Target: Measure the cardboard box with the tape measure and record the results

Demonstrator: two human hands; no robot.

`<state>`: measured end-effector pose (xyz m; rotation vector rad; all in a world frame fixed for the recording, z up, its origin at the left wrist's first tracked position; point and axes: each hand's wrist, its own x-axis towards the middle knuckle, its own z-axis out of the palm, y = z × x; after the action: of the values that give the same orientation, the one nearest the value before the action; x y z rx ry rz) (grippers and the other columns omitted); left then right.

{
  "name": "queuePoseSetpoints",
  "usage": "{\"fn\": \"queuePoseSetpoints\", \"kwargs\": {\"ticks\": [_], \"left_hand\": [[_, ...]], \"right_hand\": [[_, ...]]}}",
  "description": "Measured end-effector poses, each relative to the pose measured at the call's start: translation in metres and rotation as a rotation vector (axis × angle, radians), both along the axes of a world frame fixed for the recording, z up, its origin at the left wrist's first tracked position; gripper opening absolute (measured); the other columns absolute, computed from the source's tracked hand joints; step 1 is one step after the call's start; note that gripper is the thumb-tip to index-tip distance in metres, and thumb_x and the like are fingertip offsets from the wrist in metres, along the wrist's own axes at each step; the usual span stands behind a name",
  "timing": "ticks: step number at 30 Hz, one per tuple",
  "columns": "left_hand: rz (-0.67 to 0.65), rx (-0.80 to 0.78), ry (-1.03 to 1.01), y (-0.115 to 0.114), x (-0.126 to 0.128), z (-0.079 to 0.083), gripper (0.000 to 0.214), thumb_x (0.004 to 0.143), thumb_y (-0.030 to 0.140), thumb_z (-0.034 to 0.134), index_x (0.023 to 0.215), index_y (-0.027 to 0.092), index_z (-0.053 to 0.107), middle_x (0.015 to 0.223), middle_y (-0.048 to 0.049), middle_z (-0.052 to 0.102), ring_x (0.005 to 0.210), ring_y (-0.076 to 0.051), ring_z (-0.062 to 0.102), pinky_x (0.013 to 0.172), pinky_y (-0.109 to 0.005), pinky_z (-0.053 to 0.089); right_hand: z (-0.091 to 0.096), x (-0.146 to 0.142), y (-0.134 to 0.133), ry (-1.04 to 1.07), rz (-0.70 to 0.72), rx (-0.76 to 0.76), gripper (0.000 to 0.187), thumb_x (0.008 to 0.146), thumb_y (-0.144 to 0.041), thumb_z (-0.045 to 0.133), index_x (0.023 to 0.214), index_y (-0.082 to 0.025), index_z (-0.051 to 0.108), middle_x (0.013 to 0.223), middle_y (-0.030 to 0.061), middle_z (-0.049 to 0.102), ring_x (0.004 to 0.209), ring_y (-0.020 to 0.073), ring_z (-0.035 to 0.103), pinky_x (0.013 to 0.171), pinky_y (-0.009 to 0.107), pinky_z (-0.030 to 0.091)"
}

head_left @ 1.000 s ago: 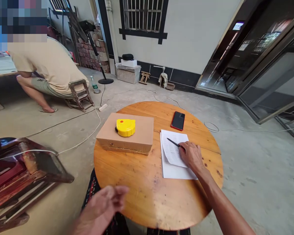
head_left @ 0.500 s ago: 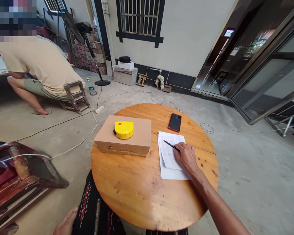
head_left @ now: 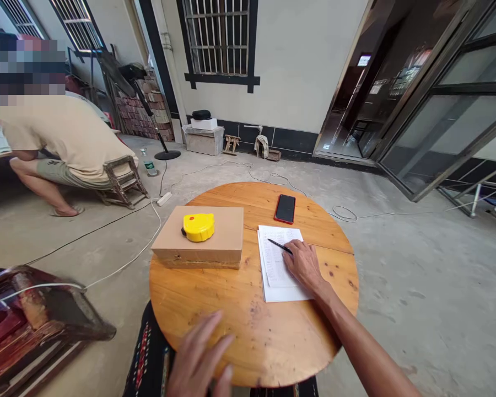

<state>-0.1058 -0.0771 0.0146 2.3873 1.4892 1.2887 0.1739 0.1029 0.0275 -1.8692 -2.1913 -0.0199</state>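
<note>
My right hand [head_left: 303,263] rests on the sheets of paper [head_left: 283,292], its fingers closed on a black pen [head_left: 279,245]. The pen lies slantwise over the top sheet, its far end pointing left. My left hand [head_left: 202,358] is over the near edge of the round wooden table [head_left: 240,314], somewhat blurred, with fingers spread and nothing seen in them. A yellow tape measure [head_left: 198,227] sits on a brown cardboard box [head_left: 227,231] at the table's left. Beyond the papers lies a phone [head_left: 285,208] with a red edge.
At the left a person [head_left: 70,138] sits on a small wooden chair [head_left: 124,182], back turned. A plastic bottle [head_left: 149,164] and a fan [head_left: 167,154] stand close by. Cables and a power strip [head_left: 164,198] lie on the floor. A dark red wooden chair [head_left: 45,325] is at lower left.
My left hand has risen from beside my leg to over the table's near edge, fingers spreading. The right hand stays on the paper with the pen. The view has tilted and shifted slightly.
</note>
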Motion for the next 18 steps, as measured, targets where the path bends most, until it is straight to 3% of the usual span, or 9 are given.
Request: {"fn": "queuePoseSetpoints", "kwargs": {"ticks": [1,3,7,12,18], "left_hand": [[-0.076,0.047,0.095,0.014,0.019,0.011,0.046,0.081,0.015,0.058,0.127,0.026,0.060,0.142,-0.0040,0.053,0.129,-0.024,0.049,0.107,-0.036,0.042],[-0.180,-0.025,0.254,0.041,0.055,0.024,0.057,0.083,0.014,0.054,0.139,0.021,0.048,0.151,-0.0071,0.041,0.139,-0.027,0.038,0.111,-0.043,0.039],[-0.295,-0.239,0.369,0.082,0.101,0.015,0.058,0.085,0.020,0.055,0.142,0.021,0.044,0.153,-0.0072,0.040,0.141,-0.030,0.033,0.113,-0.052,0.034],[-0.264,-0.299,0.376,0.100,0.099,-0.014,0.049,0.088,0.015,0.050,0.136,0.014,0.049,0.141,-0.0127,0.054,0.133,-0.028,0.045,0.110,-0.052,0.037],[-0.276,-0.227,0.350,0.099,0.089,-0.024,0.042,0.089,0.017,0.050,0.131,0.016,0.054,0.139,-0.0124,0.055,0.132,-0.028,0.046,0.110,-0.051,0.037]], "right_hand": [[0.000,0.000,-0.001,0.008,0.002,0.004,0.023,0.093,-0.023,0.051,0.108,-0.017,0.068,0.113,0.0113,0.067,0.104,0.0264,0.057,0.084,0.034,0.033],[-0.001,0.001,-0.003,0.030,0.008,0.012,0.024,0.093,-0.022,0.051,0.108,-0.017,0.068,0.113,0.0113,0.067,0.103,0.0262,0.058,0.084,0.034,0.034],[-0.002,0.015,-0.006,0.103,0.009,0.014,0.027,0.091,-0.015,0.048,0.110,-0.018,0.067,0.115,0.0092,0.069,0.103,0.0236,0.061,0.084,0.032,0.037],[-0.010,0.044,-0.010,0.219,-0.008,0.004,0.031,0.089,-0.011,0.046,0.110,-0.019,0.068,0.121,0.0087,0.068,0.113,0.0239,0.059,0.089,0.033,0.039],[-0.023,0.058,-0.014,0.350,0.012,0.030,0.031,0.088,-0.013,0.044,0.106,-0.020,0.069,0.114,0.0068,0.071,0.110,0.0221,0.062,0.093,0.035,0.042]]}}
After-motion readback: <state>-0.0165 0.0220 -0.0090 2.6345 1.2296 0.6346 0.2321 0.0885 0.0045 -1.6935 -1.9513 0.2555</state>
